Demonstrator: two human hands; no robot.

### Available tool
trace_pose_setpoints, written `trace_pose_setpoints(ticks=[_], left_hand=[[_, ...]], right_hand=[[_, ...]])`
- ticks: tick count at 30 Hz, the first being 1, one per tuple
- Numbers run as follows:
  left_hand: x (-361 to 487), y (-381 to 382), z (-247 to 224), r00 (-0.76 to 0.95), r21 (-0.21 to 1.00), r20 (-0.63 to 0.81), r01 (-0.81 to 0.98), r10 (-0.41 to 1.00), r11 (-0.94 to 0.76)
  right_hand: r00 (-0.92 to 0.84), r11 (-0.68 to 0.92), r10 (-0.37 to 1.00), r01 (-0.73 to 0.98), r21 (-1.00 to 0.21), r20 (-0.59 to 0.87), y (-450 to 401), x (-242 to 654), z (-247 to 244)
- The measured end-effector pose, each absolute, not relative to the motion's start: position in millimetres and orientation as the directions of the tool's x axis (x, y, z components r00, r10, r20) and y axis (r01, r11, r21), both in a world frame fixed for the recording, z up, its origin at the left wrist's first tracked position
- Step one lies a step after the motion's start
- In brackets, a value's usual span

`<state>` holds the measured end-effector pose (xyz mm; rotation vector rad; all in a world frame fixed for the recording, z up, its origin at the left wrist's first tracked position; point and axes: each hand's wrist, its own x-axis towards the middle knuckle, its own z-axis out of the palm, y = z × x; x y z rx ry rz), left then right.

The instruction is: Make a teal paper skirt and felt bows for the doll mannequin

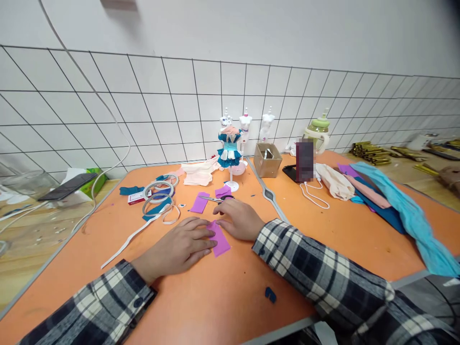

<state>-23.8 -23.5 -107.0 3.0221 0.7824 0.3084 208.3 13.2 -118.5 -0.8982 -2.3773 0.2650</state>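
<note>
the left hand point(187, 242) lies spread on the purple strip point(221, 245); the right hand point(240, 219) touches its far end (whether pinching it, one cannot tell).

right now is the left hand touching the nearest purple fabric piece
Touching: the head view shows fingers of the left hand resting on the left part of the purple fabric piece.

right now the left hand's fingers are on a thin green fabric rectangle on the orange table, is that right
Not quite: in the head view, the thin fabric rectangle under the left hand on the orange table is purple, not green.
</note>
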Motion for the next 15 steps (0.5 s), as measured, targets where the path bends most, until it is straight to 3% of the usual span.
trace_pose_setpoints(ticks=[2, 5, 11, 13, 15], left_hand=[[-28, -20, -110, 0.849, 0.029, 0.173, 0.502, 0.498, -0.865], [-29, -16, -112, 0.845, 0.003, 0.169, 0.514, 0.507, -0.858], [-28, -11, -117, 0.813, 0.018, 0.175, 0.561, 0.555, -0.828], [-29, -9, -118, 0.806, 0.035, 0.170, 0.570, 0.567, -0.821], [-29, -8, -120, 0.799, 0.058, 0.166, 0.577, 0.577, -0.815]], right_hand=[[-0.696, 0.829, 0.557, 0.436, -0.350, 0.453, 10, 213, -117], [-0.832, 0.884, 0.436, 0.324, -0.338, 0.342, 3, 214, -121], [-0.860, 0.839, 0.489, 0.419, -0.347, 0.146, -2, 213, -112], [-0.854, 0.782, 0.518, 0.453, -0.428, 0.042, -8, 224, -97], [-0.856, 0.686, 0.469, 0.507, -0.521, -0.217, -21, 240, -84]])
